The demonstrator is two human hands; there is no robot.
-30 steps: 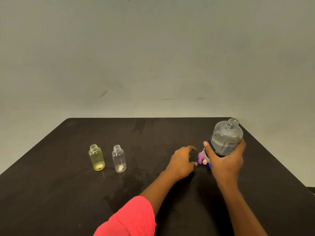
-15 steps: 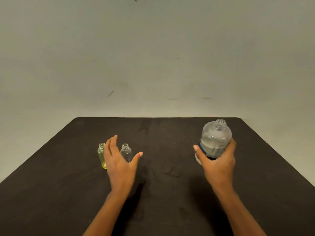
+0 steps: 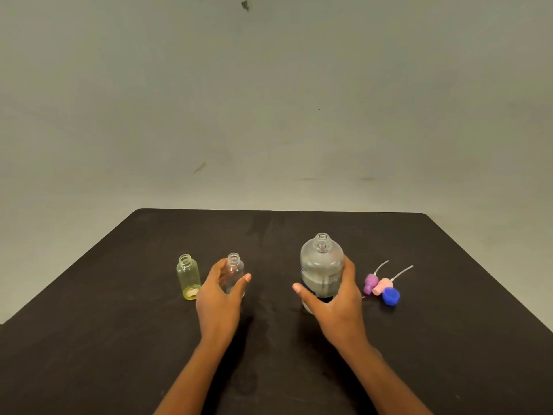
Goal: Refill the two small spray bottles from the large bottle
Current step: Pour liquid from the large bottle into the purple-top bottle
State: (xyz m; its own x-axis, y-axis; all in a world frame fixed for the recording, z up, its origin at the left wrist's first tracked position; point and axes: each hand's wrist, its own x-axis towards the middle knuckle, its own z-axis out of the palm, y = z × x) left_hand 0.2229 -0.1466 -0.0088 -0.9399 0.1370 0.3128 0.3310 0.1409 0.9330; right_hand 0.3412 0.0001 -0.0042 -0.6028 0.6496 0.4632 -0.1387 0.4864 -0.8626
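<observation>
Two small uncapped spray bottles stand on the black table [image 3: 119, 339]: a yellow-green one [image 3: 188, 277] at the left and a clear one [image 3: 235, 272] just right of it. My left hand [image 3: 221, 298] curls around the clear bottle, fingers on its left side and thumb on its right. The large clear bottle [image 3: 321, 268] stands upright in the middle with no cap, partly filled with clear liquid, a blue band low on its body. My right hand [image 3: 335, 301] grips its lower half from the near side.
Right of the large bottle lie a purple spray head [image 3: 371, 283], a pink spray head [image 3: 383, 286], each with a thin dip tube, and a blue cap [image 3: 391, 296]. The table's far edge runs in front of a plain grey wall.
My left hand has travelled left from beside the caps to the clear small bottle and closed around it. My right hand has kept hold of the large bottle, now left of the caps.
</observation>
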